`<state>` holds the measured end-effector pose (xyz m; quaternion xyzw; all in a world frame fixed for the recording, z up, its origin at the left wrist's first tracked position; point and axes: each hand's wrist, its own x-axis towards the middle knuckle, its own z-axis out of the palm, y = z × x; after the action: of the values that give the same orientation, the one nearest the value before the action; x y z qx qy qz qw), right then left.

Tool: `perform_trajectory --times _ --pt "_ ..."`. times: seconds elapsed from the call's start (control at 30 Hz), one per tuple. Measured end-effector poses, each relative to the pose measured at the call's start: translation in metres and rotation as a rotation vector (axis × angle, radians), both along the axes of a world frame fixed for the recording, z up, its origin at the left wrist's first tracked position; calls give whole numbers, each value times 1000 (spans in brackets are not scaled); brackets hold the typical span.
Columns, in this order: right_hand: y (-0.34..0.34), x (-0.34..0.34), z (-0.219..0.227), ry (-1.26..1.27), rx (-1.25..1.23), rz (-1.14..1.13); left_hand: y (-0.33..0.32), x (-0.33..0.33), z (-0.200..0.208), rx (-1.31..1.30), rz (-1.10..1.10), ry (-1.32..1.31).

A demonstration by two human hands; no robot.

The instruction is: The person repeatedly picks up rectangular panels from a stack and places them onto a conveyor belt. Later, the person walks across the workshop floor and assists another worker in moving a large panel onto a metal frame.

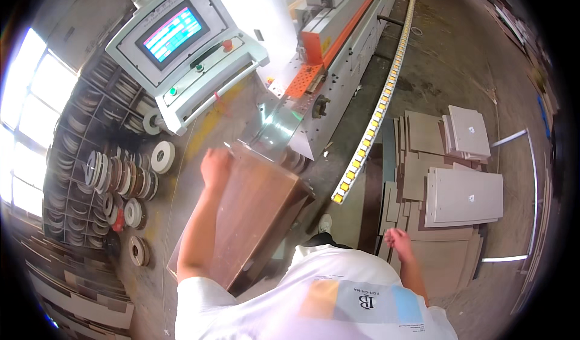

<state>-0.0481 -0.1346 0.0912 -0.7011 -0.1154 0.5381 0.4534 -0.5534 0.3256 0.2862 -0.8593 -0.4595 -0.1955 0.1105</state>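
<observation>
My left hand (216, 168) is closed in a fist at the far left corner of a brown wooden cabinet (248, 189). A small pale tip shows just past the fingers, but I cannot make out what they hold, if anything. My right hand (396, 240) hangs at my right side, fingers curled in and nothing visible in them. It is close to the stacked flat panels (417, 210) but seems apart from them. Beyond the cabinet is the near end of a long machine (344, 77) with orange parts and a shiny metal plate (275, 125).
A grey control panel (187, 44) with a lit screen hangs at the upper left. A roller track (377, 113) with yellow rollers runs away from me. Edge-band rolls (121, 174) fill a rack on the left. More grey panels (464, 195) lie on the right-hand stacks.
</observation>
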Motion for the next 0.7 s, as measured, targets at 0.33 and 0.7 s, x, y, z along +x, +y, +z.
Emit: perform_trajectory --times 0.33,0.7 --pt "-146 -9 -63 -110 -377 128 165 33 -29 -327 246 -1177" --pt "-115 27 -75 54 -432 -274 130 153 -84 -490 681 -1218"
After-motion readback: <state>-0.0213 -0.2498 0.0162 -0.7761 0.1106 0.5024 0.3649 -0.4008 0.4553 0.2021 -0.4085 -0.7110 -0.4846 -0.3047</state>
